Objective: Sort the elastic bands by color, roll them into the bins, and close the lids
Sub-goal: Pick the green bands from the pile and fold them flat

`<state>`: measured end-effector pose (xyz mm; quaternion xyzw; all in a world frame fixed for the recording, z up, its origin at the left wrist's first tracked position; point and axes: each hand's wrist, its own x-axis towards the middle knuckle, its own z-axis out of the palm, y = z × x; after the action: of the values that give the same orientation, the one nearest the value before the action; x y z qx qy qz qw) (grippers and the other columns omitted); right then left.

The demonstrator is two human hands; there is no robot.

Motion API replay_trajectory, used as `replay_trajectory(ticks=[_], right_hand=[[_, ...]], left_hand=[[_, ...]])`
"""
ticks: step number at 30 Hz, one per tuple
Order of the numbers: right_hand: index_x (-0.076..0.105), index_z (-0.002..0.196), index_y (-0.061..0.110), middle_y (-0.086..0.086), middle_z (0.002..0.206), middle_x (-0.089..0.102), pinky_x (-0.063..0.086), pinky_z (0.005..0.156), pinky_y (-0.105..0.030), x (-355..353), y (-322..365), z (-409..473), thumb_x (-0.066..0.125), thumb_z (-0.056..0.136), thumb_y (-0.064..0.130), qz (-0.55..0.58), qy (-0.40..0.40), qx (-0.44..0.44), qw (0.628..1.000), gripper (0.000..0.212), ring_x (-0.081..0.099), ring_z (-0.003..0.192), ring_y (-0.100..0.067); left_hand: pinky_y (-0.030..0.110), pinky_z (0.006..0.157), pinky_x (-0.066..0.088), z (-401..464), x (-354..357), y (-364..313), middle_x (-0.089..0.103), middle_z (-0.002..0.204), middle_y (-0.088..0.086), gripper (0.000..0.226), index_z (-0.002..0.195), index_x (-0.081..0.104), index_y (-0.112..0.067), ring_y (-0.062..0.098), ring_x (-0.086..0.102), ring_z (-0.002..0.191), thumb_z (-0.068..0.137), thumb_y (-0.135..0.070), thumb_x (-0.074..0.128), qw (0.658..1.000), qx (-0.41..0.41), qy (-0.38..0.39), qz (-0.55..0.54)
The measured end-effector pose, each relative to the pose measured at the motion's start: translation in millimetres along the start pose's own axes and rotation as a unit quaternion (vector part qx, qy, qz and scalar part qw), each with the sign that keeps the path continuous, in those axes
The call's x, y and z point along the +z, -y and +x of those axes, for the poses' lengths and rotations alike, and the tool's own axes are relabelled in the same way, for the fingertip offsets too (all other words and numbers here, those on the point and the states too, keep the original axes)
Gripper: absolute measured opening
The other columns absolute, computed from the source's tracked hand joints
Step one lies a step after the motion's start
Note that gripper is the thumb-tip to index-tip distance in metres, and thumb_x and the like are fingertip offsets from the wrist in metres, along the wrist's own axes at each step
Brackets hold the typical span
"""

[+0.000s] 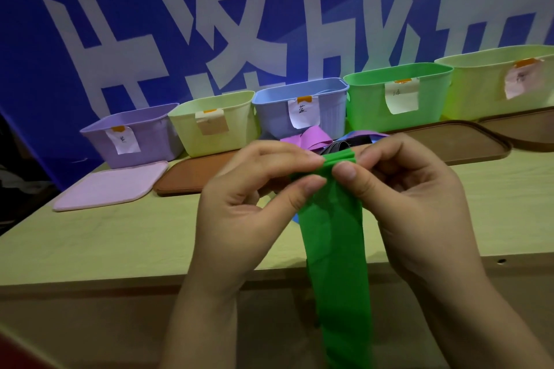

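1. Head view: the left hand (239, 189) and right hand (410, 189) meet above the near edge of the pale wooden surface (120, 237), both pinching the top end of a wide green elastic band (332, 234).
2. Each thumb presses the band against curled fingers; its upper end is bunched into a few small folds between the fingertips, and the rest hangs straight down past the surface's edge.
3. Just beyond the hands lie loose pink, black and blue bands (305, 138), partly hidden.
4. Along the far side stand five open plastic bins with paper labels, left to right: lilac bin (135, 138), pale yellow bin (212, 126), blue bin (299, 108), green bin (398, 96), large pale yellow bin (497, 84).
5. A pink lid (111, 189) lies flat in front of the lilac bin, with a brown lid (192, 177) beside it and another brown lid (461, 141) at right.
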<state>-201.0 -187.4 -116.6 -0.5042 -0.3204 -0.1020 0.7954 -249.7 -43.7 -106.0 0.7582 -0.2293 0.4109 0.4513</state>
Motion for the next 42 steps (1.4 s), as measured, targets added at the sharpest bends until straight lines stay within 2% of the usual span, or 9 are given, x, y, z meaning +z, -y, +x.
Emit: replay_trajectory(ticks=[7, 13, 16, 23, 26, 29, 33, 38, 42], right_hand=[[0.064, 0.066, 0.026, -0.008, 0.074, 0.067, 0.054, 0.066, -0.030, -1, -4, -1, 0.078, 0.058, 0.046, -0.033, 0.001, -0.009, 0.999, 0.026, 0.064, 0.073, -0.021], [0.059, 0.082, 0.029, -0.001, 0.074, 0.064, 0.052, 0.063, -0.024, 0, -3, 0, 0.083, 0.062, 0.026, -0.061, 0.017, -0.017, 0.998, 0.031, 0.062, 0.071, -0.010], [0.060, 0.104, 0.032, 0.003, 0.077, 0.065, 0.053, 0.067, -0.024, -4, 4, 11, 0.072, 0.072, 0.024, -0.147, 0.093, -0.008, 0.985, 0.036, 0.063, 0.074, -0.009], [0.066, 0.084, 0.012, -0.006, 0.076, 0.068, 0.052, 0.063, -0.016, 0, 19, 25, 0.069, 0.075, 0.021, -0.172, 0.162, -0.039, 0.971, 0.014, 0.066, 0.070, -0.008], [0.066, 0.083, 0.012, -0.007, 0.082, 0.069, 0.056, 0.064, -0.024, 2, 20, 24, 0.070, 0.078, 0.015, -0.139, 0.176, -0.031, 0.974, 0.008, 0.067, 0.072, -0.014], [0.067, 0.083, 0.015, 0.002, 0.076, 0.070, 0.052, 0.061, -0.018, 3, 20, 27, 0.070, 0.078, 0.013, -0.127, 0.177, -0.040, 0.975, 0.006, 0.065, 0.072, -0.006], [0.069, 0.086, 0.023, -0.006, 0.094, 0.065, 0.056, 0.065, -0.030, 1, 15, 31, 0.072, 0.076, 0.025, -0.160, 0.130, -0.051, 0.977, 0.011, 0.064, 0.086, -0.014], [0.040, 0.125, 0.039, 0.000, 0.122, 0.053, 0.057, 0.070, -0.026, -11, -10, 10, 0.055, 0.079, 0.049, -0.036, 0.059, 0.038, 0.997, 0.049, 0.063, 0.102, -0.010], [0.052, 0.120, 0.029, -0.009, 0.094, 0.065, 0.051, 0.081, -0.042, -23, -53, -27, 0.067, 0.078, 0.048, -0.017, 0.135, 0.122, 0.983, 0.048, 0.062, 0.088, -0.026]], left_hand=[[0.037, 0.071, 0.051, 2, -3, 0, 0.070, 0.090, -0.001, 0.018, 0.085, 0.074, -0.034, 0.025, 0.062, 0.082, 0.072, -0.023, 0.073, 0.997, -0.055, -0.009, -0.052], [0.036, 0.074, 0.055, 4, -6, -1, 0.069, 0.083, -0.003, 0.015, 0.087, 0.074, -0.022, 0.018, 0.065, 0.082, 0.072, -0.017, 0.072, 0.998, -0.053, -0.005, -0.029], [0.023, 0.075, 0.054, 11, -8, -4, 0.068, 0.084, -0.018, 0.045, 0.110, 0.062, -0.029, 0.003, 0.065, 0.082, 0.070, -0.013, 0.076, 0.998, -0.056, -0.004, -0.005], [0.022, 0.071, 0.054, 18, -14, -5, 0.066, 0.079, -0.014, 0.044, 0.107, 0.062, -0.022, 0.004, 0.064, 0.080, 0.068, -0.008, 0.076, 0.990, -0.091, -0.006, -0.108], [0.029, 0.080, 0.052, 15, -12, 2, 0.061, 0.100, -0.001, 0.067, 0.126, 0.054, -0.017, 0.014, 0.062, 0.095, 0.066, -0.026, 0.081, 0.941, -0.191, 0.049, -0.274], [0.047, 0.098, 0.046, 11, -2, 3, 0.053, 0.134, 0.014, 0.072, 0.134, 0.050, -0.013, 0.029, 0.055, 0.119, 0.073, -0.038, 0.076, 0.911, -0.241, 0.089, -0.323], [0.033, 0.073, 0.057, 11, 13, -3, 0.071, 0.107, 0.004, 0.029, 0.093, 0.077, -0.024, 0.019, 0.068, 0.095, 0.069, -0.034, 0.063, 0.895, -0.293, 0.065, -0.331], [0.040, 0.083, 0.055, 19, 16, 0, 0.070, 0.109, 0.011, 0.043, 0.124, 0.058, -0.018, 0.026, 0.068, 0.098, 0.085, -0.032, 0.050, 0.905, -0.268, 0.067, -0.323], [0.037, 0.079, 0.055, 28, 13, 2, 0.070, 0.090, 0.010, 0.041, 0.130, 0.050, -0.013, 0.020, 0.067, 0.080, 0.093, -0.029, 0.040, 0.911, -0.237, 0.089, -0.327]])
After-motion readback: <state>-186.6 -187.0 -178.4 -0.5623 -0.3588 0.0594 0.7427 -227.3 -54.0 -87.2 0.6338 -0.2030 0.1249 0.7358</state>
